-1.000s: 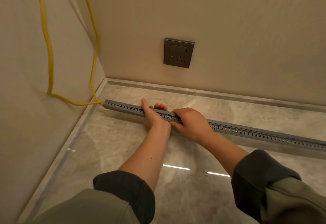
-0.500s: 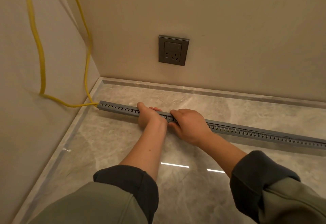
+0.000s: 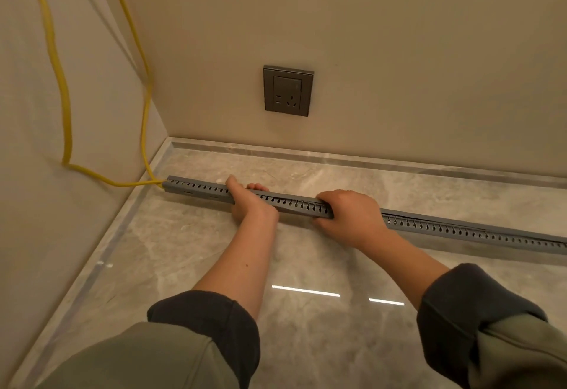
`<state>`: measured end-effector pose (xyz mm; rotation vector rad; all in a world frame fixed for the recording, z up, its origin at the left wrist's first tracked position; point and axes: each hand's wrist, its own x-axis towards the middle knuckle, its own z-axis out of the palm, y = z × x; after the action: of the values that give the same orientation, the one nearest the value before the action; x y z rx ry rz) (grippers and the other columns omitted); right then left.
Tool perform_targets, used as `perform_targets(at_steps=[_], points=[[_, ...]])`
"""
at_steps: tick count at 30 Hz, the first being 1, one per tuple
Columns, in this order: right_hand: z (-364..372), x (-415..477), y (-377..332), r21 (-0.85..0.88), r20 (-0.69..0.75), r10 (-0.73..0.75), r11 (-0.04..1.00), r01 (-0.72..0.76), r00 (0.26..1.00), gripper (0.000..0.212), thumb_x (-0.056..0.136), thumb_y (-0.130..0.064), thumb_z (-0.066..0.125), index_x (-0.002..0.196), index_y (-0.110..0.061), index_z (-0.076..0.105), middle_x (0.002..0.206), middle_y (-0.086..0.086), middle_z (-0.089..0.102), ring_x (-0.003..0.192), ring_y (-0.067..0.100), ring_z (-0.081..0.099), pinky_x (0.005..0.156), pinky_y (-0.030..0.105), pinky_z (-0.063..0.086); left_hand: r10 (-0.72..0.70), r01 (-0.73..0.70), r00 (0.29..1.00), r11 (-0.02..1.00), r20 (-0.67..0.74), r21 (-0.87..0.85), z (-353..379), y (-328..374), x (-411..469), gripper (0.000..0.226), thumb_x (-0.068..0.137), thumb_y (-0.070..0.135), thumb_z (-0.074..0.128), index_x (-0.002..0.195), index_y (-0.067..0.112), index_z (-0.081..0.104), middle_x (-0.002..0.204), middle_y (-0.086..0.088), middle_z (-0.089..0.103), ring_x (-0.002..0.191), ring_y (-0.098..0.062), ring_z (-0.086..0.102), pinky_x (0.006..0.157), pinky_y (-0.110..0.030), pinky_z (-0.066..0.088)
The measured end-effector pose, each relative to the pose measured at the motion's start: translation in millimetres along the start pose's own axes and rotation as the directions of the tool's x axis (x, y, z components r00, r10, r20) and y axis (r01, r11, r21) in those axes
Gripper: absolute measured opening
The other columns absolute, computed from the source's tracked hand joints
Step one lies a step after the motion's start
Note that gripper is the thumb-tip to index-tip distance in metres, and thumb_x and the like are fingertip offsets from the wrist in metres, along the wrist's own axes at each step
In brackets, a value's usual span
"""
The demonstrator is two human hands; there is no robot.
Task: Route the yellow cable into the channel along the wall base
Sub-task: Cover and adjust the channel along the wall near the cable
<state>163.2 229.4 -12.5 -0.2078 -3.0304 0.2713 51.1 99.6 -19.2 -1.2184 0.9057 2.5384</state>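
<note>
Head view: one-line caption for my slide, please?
Both hands grip the grey slotted channel on the floor, yellow cable entering its left end.

A finished indoor room, likely a home — plain beige walls (image 3: 399, 36) meet in a corner above a glossy marble-look tiled floor (image 3: 306, 260) with matching skirting (image 3: 368, 160), and a dark wall socket (image 3: 288, 90) sits low.

Nothing to read here, folks: no lettering, brand, number or sign shows anywhere. The dark wall socket (image 3: 288, 90) carries only its pin slots, no print that I can make out. The grey channel (image 3: 460, 229) on the floor shows rows of punched holes and no markings. The yellow cable (image 3: 66, 106) is plain, too.
</note>
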Motion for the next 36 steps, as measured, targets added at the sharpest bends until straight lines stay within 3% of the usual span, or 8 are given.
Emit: perform_targets(at_steps=[3, 6, 10, 14, 16, 26, 31, 36], points=[[-2.5, -2.5, 3.6, 0.097, 0.000, 0.017, 0.995, -0.016, 1.000, 0.010, 0.078, -0.036, 0.057, 0.074, -0.028, 0.053, 0.068, -0.009, 0.054, 0.065, 0.014, 0.052, 0.047, 0.026, 0.030, -0.052, 0.061, 0.984, 0.997, 0.172, -0.048, -2.7, -18.3, -11.7, 0.033, 0.080, 0.045, 0.068, 0.084, 0.018, 0.050, 0.059, 0.005, 0.055, 0.047, -0.011, 0.053, 0.051, -0.022, 0.048], [-7.0, -0.7, -2.2, 0.154, 0.003, -0.013, 0.988, 0.013, 1.000, 0.014, 0.079, -0.036, 0.060, 0.071, -0.028, 0.051, 0.066, -0.010, 0.052, 0.063, 0.012, 0.048, 0.049, 0.027, 0.030, -0.131, 0.136, 0.956, 0.991, 0.263, -0.003, -7.0, -50.1, -29.6, 0.036, 0.079, 0.046, 0.069, 0.072, 0.018, 0.048, 0.060, 0.003, 0.053, 0.051, -0.014, 0.052, 0.057, -0.027, 0.049], [-7.5, -7.9, 2.3, 0.207, 0.041, -0.061, 0.977, 0.051, 0.997, 0.014, 0.083, -0.036, 0.059, 0.076, -0.024, 0.057, 0.070, -0.010, 0.055, 0.068, 0.013, 0.053, 0.057, 0.030, 0.039, -0.171, 0.166, 0.970, 0.985, 0.172, 0.041, -10.1, -63.8, -35.7, 0.041, 0.075, 0.045, 0.071, 0.064, 0.016, 0.044, 0.059, 0.002, 0.049, 0.051, -0.015, 0.050, 0.056, -0.028, 0.048], [-5.5, -21.0, 16.6, 0.106, 0.021, -0.120, 0.987, 0.117, 0.993, 0.035, 0.088, -0.044, 0.055, 0.116, -0.023, 0.059, 0.096, -0.002, 0.065, 0.089, 0.019, 0.058, 0.074, 0.035, 0.048, -0.125, 0.121, 0.984, 0.992, 0.130, 0.038, -6.8, -66.0, -36.3, 0.035, 0.077, 0.039, 0.066, 0.064, 0.017, 0.042, 0.057, 0.004, 0.048, 0.047, -0.013, 0.047, 0.053, -0.027, 0.046], [-3.3, -23.3, 18.2, 0.103, 0.042, -0.152, 0.984, 0.147, 0.987, 0.039, 0.091, -0.043, 0.053, 0.124, -0.022, 0.053, 0.102, 0.000, 0.064, 0.091, 0.020, 0.059, 0.076, 0.035, 0.047, -0.093, 0.089, 0.991, 0.995, 0.094, 0.044, -5.4, -67.9, -37.5, 0.031, 0.077, 0.035, 0.062, 0.063, 0.017, 0.040, 0.053, 0.005, 0.047, 0.043, -0.013, 0.045, 0.050, -0.024, 0.045], [1.3, -20.9, 23.1, 0.115, 0.021, -0.232, 0.967, 0.228, 0.973, 0.022, 0.092, -0.035, 0.052, 0.098, -0.015, 0.060, 0.079, 0.003, 0.063, 0.072, 0.022, 0.055, 0.061, 0.035, 0.044, -0.033, 0.030, 0.999, 0.997, 0.034, 0.071, -2.3, -72.1, -35.6, 0.031, 0.078, 0.033, 0.053, 0.060, 0.017, 0.034, 0.044, 0.005, 0.038, 0.036, -0.013, 0.036, 0.042, -0.020, 0.035], [0.6, -14.0, 25.4, 0.136, 0.022, -0.199, 0.972, 0.194, 0.980, 0.019, 0.090, -0.044, 0.052, 0.095, -0.028, 0.061, 0.076, -0.008, 0.062, 0.069, 0.014, 0.055, 0.054, 0.028, 0.036, -0.111, 0.104, 0.989, 0.992, 0.098, 0.077, -8.5, -65.4, -32.4, 0.039, 0.078, 0.042, 0.065, 0.063, 0.017, 0.039, 0.050, 0.005, 0.045, 0.042, -0.014, 0.044, 0.051, -0.024, 0.043], [-1.2, -14.2, 24.9, 0.141, 0.064, -0.173, 0.977, 0.163, 0.983, 0.025, 0.087, -0.054, 0.051, 0.099, -0.036, 0.062, 0.081, -0.012, 0.063, 0.073, 0.010, 0.056, 0.055, 0.027, 0.040, -0.157, 0.152, 0.981, 0.987, 0.112, 0.053, -10.9, -59.3, -32.0, 0.040, 0.077, 0.041, 0.064, 0.062, 0.020, 0.034, 0.054, 0.006, 0.041, 0.040, -0.014, 0.040, 0.049, -0.022, 0.040]])
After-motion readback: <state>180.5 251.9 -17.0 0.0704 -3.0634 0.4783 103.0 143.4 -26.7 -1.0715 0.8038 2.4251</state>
